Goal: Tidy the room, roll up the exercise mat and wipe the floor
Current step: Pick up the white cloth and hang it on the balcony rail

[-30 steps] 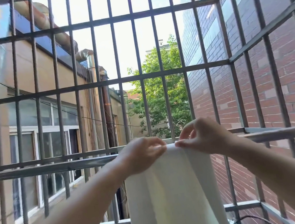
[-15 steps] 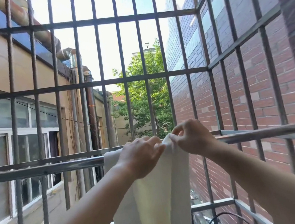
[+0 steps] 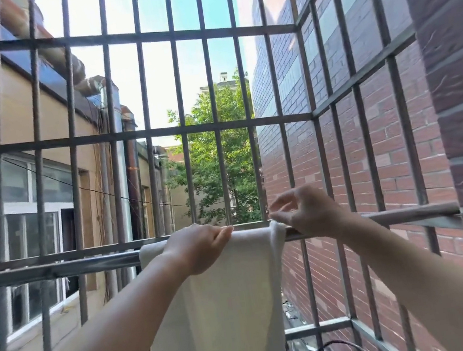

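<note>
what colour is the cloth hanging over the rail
Plain cream-white cloth, no pattern; the head view shows it.

a cream-white cloth [image 3: 222, 310] hangs folded over a horizontal metal rail [image 3: 59, 269], toward 6 o'clock from the middle of the view. its top fold lies flat along the rail. the near layer drops straight down past the bottom edge of the view, with soft lengthwise creases. the 9 o'clock end of the fold is smooth; the 3 o'clock end is bunched into a narrow rolled edge. the left grip [image 3: 202, 249] lies curled over the fold near its middle, and the thumb tip of the right grip [image 3: 308, 213] touches the bunched end.
</note>
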`<state>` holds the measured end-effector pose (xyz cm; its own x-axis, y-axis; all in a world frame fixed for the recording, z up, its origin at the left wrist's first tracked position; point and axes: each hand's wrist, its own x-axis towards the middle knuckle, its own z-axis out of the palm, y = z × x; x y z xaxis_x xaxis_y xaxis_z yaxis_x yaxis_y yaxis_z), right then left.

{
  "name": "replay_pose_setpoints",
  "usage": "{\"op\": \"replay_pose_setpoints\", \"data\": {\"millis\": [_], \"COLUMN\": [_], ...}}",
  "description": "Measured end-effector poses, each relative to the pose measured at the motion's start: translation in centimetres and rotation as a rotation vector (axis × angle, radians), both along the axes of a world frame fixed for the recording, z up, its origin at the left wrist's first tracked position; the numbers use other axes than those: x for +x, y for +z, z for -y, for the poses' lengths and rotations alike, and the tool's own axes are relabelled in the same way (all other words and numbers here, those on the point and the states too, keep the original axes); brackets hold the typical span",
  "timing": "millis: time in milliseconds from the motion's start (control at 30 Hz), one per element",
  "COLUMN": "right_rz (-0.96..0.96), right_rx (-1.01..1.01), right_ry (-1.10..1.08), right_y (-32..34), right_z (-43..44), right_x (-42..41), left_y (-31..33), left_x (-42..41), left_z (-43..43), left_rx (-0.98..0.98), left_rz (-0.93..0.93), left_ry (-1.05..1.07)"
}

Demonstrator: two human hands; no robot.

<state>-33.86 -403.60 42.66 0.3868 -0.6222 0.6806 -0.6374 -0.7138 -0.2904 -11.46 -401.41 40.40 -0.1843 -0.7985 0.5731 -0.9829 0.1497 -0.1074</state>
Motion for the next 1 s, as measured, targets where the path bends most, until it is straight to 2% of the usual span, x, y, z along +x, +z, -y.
{"op": "replay_pose_setpoints", "data": {"millis": [167,333,633,800,900,1000], "right_rz": [-0.261,-0.278,-0.249,-0.294,-0.338,-0.346], "right_rx": [-0.080,-0.064,-0.078,-0.209,-0.207,-0.166], "right_ry": [0.070,-0.037,-0.045,-0.005,0.022,-0.036], "right_y": [-1.5,-1.1,-0.4,-0.5,-1.5,-1.8], "right_z": [-0.1,0.8,0.1,-0.5,0.0,1.0], "right_x": [2.5,0.4,-0.9,1.5,2.5,1.0], "left_y": [0.2,0.1,-0.1,-0.2,-0.1,0.4], "left_x": [0.7,1.9,1.6,1.7,2.1,4.1], "left_z": [0.4,0.1,-0.3,0.0,-0.4,-1.5], "left_rx": [0.039,0.054,0.050,0.071,0.117,0.124], "left_rz": [-0.036,-0.049,-0.009,-0.002,-0.036,-0.157], "left_ry": [-0.024,-0.038,0.007,0.029,-0.050,-0.166]}}
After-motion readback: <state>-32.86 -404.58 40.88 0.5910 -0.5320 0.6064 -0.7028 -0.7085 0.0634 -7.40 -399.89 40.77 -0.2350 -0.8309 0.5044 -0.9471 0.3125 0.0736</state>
